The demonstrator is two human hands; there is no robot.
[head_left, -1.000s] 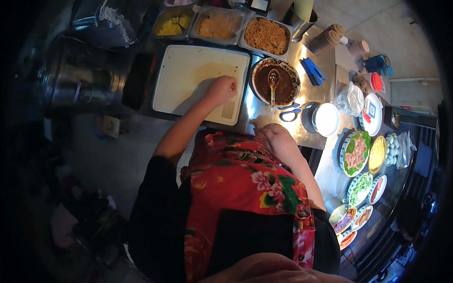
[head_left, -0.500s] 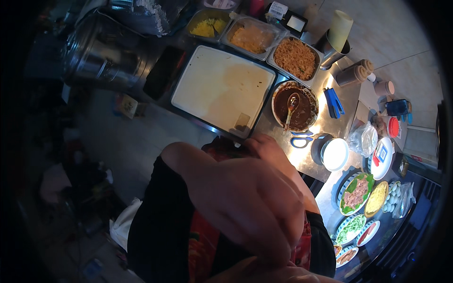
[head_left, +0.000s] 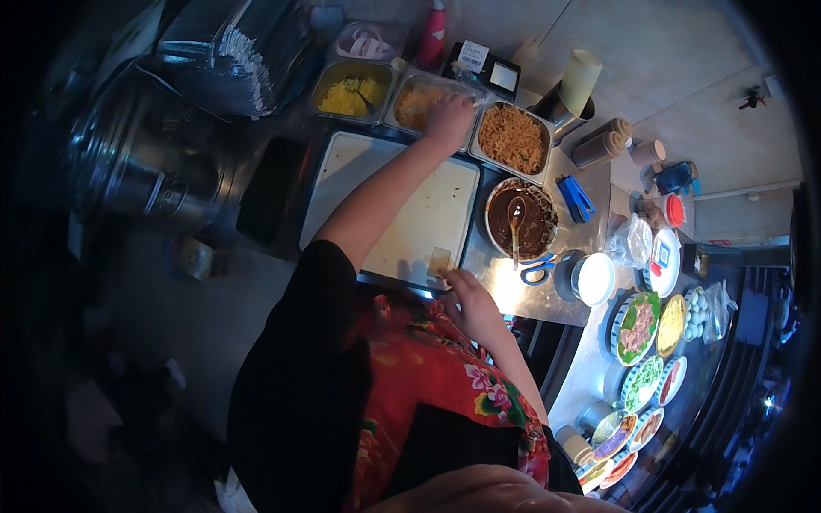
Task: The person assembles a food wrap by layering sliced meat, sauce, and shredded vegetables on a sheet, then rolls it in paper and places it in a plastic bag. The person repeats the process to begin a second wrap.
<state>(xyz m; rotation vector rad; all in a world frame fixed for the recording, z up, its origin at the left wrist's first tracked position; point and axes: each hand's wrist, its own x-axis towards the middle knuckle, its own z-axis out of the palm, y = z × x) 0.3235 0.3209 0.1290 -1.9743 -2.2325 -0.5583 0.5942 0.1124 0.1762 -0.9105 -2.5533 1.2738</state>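
1. Two hands over the desk: left hand (head_left: pixel 451 115) reaches into the middle metal tray (head_left: pixel 409 87) of shredded filling, fingers curled in it; grip unclear.
2. Right hand (head_left: pixel 469 299) pinches a small pale wrapper (head_left: pixel 440 261) at the white cutting board (head_left: pixel 402 205) near edge.
3. Brown sauce bowl (head_left: pixel 522 224) with spoon sits just right of board.

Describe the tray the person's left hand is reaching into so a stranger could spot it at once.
Start at the white cutting board; along its far edge stands a row of three steel trays. The left hand dips into the middle tray, between the tray of bright yellow filling and the tray of brown shredded filling. Its contents are pale orange-yellow, duller than the yellow one.
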